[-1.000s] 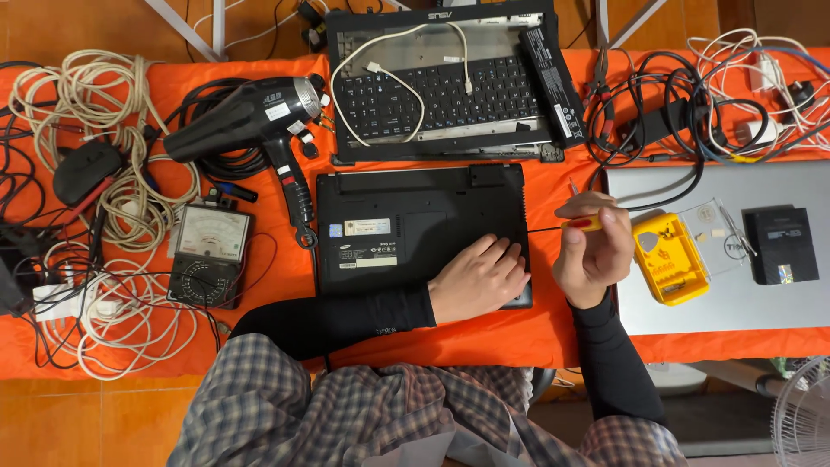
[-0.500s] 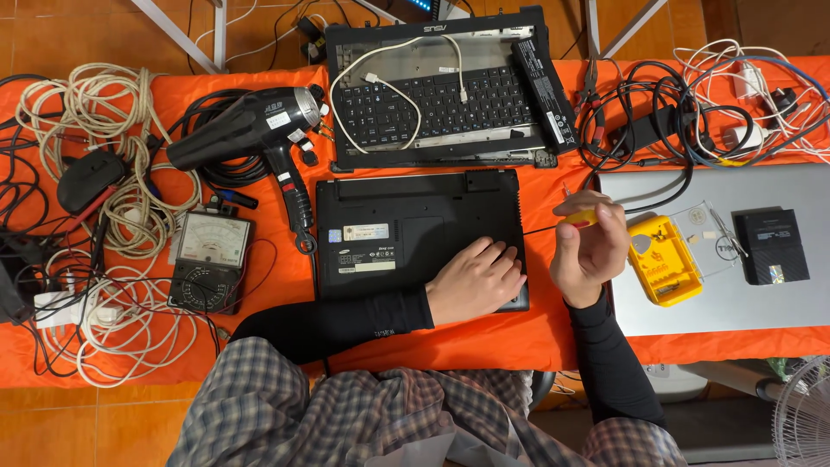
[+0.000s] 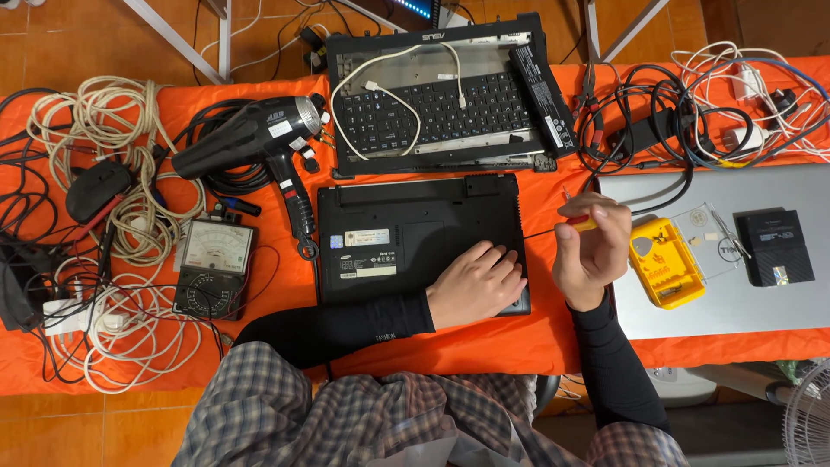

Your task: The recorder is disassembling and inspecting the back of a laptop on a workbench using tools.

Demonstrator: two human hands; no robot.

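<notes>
A black laptop [image 3: 406, 233] lies upside down on the orange table [image 3: 484, 342]. My left hand [image 3: 478, 283] rests flat on its lower right corner, fingers spread. My right hand [image 3: 592, 249] is just right of the laptop and grips a small yellow-handled screwdriver [image 3: 577, 224]. The thin shaft points left toward the laptop's right edge.
A dismantled laptop with keyboard [image 3: 437, 95] and white cable lies behind. Left are a black heat gun [image 3: 251, 138], an analog meter [image 3: 210, 264] and cable coils [image 3: 95, 138]. Right lie a silver laptop [image 3: 752, 285], a yellow bit case [image 3: 661, 259], a black drive [image 3: 778, 246] and tangled cords.
My right hand with the screwdriver has shifted slightly toward the laptop's right edge. The left hand stays on the laptop.
</notes>
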